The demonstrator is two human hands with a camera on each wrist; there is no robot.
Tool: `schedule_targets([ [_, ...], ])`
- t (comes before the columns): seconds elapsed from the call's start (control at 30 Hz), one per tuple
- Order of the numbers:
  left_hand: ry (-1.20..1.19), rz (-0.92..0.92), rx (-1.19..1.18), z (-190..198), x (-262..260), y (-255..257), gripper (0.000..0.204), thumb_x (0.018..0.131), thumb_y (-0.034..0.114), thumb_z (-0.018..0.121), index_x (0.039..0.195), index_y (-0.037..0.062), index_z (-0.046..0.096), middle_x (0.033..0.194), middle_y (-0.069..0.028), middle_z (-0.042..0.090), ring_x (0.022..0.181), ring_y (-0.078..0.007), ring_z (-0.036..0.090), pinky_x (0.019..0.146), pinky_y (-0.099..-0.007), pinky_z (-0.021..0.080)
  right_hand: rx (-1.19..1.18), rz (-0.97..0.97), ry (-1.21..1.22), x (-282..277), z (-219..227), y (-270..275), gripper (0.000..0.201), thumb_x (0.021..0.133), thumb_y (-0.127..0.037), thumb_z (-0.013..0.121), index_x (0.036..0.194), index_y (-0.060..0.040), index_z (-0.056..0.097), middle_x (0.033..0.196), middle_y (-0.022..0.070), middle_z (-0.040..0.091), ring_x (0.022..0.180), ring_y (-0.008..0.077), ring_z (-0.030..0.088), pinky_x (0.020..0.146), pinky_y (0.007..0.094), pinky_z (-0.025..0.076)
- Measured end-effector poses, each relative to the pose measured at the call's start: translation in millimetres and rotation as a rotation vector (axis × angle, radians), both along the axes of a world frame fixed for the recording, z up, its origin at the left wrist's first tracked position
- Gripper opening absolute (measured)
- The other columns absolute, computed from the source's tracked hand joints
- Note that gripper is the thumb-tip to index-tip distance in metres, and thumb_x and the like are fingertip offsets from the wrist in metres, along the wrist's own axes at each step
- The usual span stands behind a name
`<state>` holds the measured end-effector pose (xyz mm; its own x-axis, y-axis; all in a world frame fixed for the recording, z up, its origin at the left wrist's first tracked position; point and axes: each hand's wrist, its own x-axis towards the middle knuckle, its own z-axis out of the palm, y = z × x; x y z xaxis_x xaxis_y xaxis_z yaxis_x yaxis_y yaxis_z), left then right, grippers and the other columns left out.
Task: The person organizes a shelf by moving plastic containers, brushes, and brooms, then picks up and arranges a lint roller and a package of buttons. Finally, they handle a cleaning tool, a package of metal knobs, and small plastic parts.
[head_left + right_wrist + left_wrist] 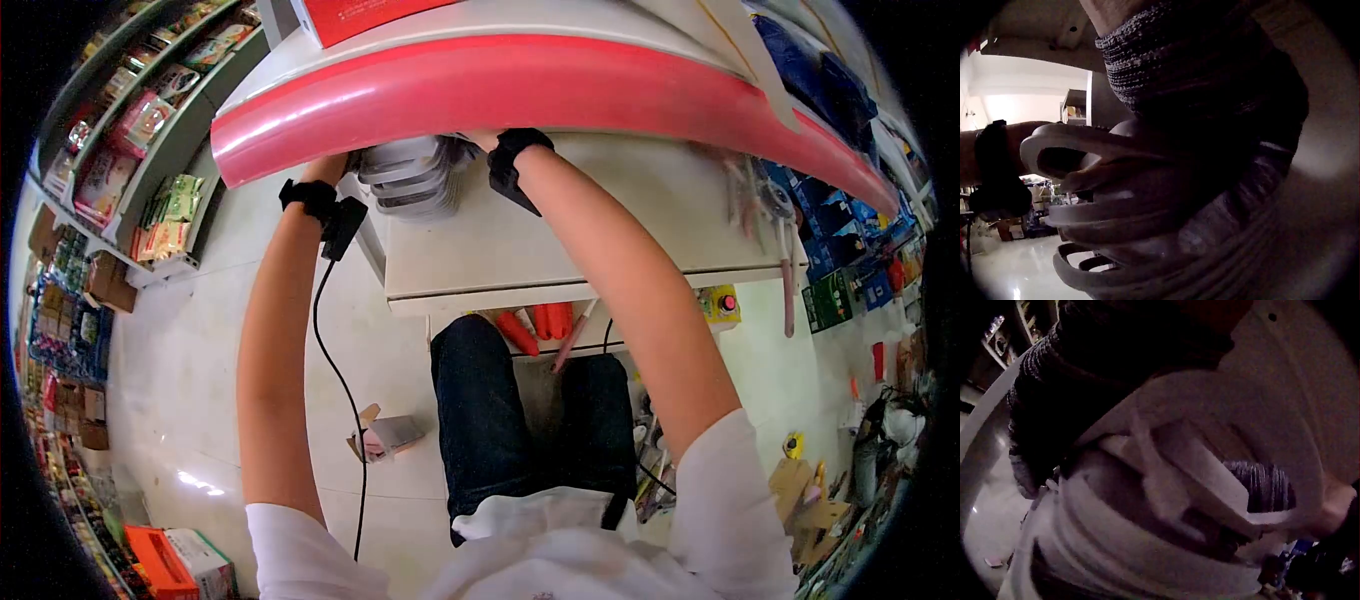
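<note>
A stack of nested pale grey plastic pieces (pixel 410 180) with looped, handle-like openings stands on the white shelf, under the red front strip. My right hand (pixel 1210 106), in a striped knit glove, lies over the stack in the right wrist view, its fingers (pixel 1244 190) curled down its side. In the left wrist view my gloved left hand (pixel 1066 406) reaches down the opposite side, fingertips right at the rims; its thumb is hidden in the dark. From the head view the strip covers most of both hands.
The thick red strip (pixel 500 85) spans just above my wrists. A cable (pixel 345 375) hangs from the left wrist camera. Red-orange items (pixel 545 325) sit under the shelf board (pixel 590 240) by my knees. An open box (pixel 385 435) lies on the floor; stocked shelves (pixel 150 130) stand left.
</note>
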<state>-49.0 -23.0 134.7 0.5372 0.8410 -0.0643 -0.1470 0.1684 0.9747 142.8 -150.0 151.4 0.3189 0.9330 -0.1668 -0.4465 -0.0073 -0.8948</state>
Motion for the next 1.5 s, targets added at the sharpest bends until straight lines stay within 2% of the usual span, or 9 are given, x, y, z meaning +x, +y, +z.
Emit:
schedule_targets([
  [0.3, 0.040, 0.146, -0.328, -36, 12, -14, 0.050, 0.078, 0.047, 0.046, 0.113, 0.0106, 0.047, 0.110, -0.0092, 0.051, 0.097, -0.0267, 0.050, 0.084, -0.0433, 0.041, 0.073, -0.013, 0.101, -6, -58, 26, 0.054, 0.076, -0.051, 0.045, 0.106, -0.0059, 0.051, 0.098, 0.0089, 0.057, 0.084, 0.0224, 0.054, 0.077, 0.0350, 0.041],
  [0.4, -0.256, 0.117, -0.316, -59, 19, -11, 0.054, 0.071, 0.055, 0.050, 0.105, 0.0127, 0.051, 0.102, -0.0093, 0.055, 0.090, -0.0300, 0.052, 0.078, -0.0454, 0.044, 0.124, -0.048, 0.099, -12, -90, 62, 0.056, 0.076, -0.052, 0.043, 0.106, -0.0061, 0.051, 0.098, 0.0087, 0.057, 0.085, 0.0225, 0.053, 0.077, 0.0353, 0.041],
  [0.43, -0.294, 0.083, -0.305, -46, 21, -33, 0.051, 0.073, 0.053, 0.049, 0.104, 0.0121, 0.052, 0.099, -0.0093, 0.057, 0.089, -0.0291, 0.053, 0.076, -0.0433, 0.045, 0.138, -0.064, 0.096, -12, -103, 75, 0.056, 0.076, -0.053, 0.043, 0.106, -0.0062, 0.051, 0.098, 0.0086, 0.057, 0.085, 0.0225, 0.053, 0.077, 0.0353, 0.041],
  [0.53, -0.339, 0.111, -0.201, -60, 21, -33, 0.049, 0.074, 0.051, 0.048, 0.102, 0.0116, 0.054, 0.099, -0.0098, 0.057, 0.088, -0.0287, 0.054, 0.076, -0.0427, 0.045, 0.173, -0.110, 0.082, -14, -139, 112, 0.058, 0.076, -0.055, 0.042, 0.107, -0.0065, 0.051, 0.098, 0.0085, 0.057, 0.085, 0.0226, 0.053, 0.077, 0.0356, 0.040],
  [0.63, -0.363, 0.042, -0.234, -73, 21, -15, 0.048, 0.075, 0.050, 0.047, 0.101, 0.0103, 0.054, 0.099, -0.0103, 0.056, 0.089, -0.0279, 0.053, 0.077, -0.0427, 0.045, 0.185, -0.235, 0.000, -22, -139, 108, 0.060, 0.076, -0.057, 0.039, 0.107, -0.0067, 0.050, 0.100, 0.0087, 0.057, 0.086, 0.0226, 0.053, 0.078, 0.0354, 0.040],
  [0.73, -0.347, 0.065, -0.197, -70, 22, -19, 0.049, 0.075, 0.050, 0.047, 0.101, 0.0102, 0.054, 0.099, -0.0102, 0.056, 0.089, -0.0279, 0.053, 0.077, -0.0427, 0.045, 0.149, -0.166, 0.061, -19, -158, 128, 0.061, 0.077, -0.057, 0.038, 0.109, -0.0068, 0.049, 0.103, 0.0086, 0.056, 0.088, 0.0224, 0.052, 0.079, 0.0347, 0.040],
  [0.93, -0.326, 0.075, -0.148, -65, 25, -22, 0.049, 0.075, 0.051, 0.047, 0.101, 0.0099, 0.054, 0.099, -0.0102, 0.056, 0.089, -0.0278, 0.053, 0.077, -0.0426, 0.045, 0.213, -0.123, 0.049, -16, -164, 137, 0.065, 0.077, -0.059, 0.036, 0.114, -0.0064, 0.046, 0.107, 0.0093, 0.054, 0.091, 0.0222, 0.052, 0.082, 0.0350, 0.039],
  [1.33, -0.293, 0.079, -0.094, -65, 27, -22, 0.050, 0.075, 0.051, 0.047, 0.102, 0.0095, 0.053, 0.099, -0.0101, 0.056, 0.088, -0.0277, 0.053, 0.077, -0.0424, 0.045, 0.129, -0.014, 0.094, -14, -126, 88, 0.065, 0.080, -0.054, 0.037, 0.120, -0.0031, 0.041, 0.121, 0.0101, 0.044, 0.109, 0.0239, 0.041, 0.091, 0.0334, 0.031],
  [1.5, -0.269, 0.079, -0.054, -60, 28, -30, 0.051, 0.075, 0.051, 0.047, 0.102, 0.0093, 0.053, 0.099, -0.0100, 0.056, 0.088, -0.0276, 0.053, 0.077, -0.0424, 0.045, 0.136, -0.025, 0.099, -14, -136, 98, 0.068, 0.079, -0.057, 0.035, 0.122, -0.0045, 0.039, 0.120, 0.0099, 0.044, 0.109, 0.0240, 0.041, 0.092, 0.0328, 0.030],
])
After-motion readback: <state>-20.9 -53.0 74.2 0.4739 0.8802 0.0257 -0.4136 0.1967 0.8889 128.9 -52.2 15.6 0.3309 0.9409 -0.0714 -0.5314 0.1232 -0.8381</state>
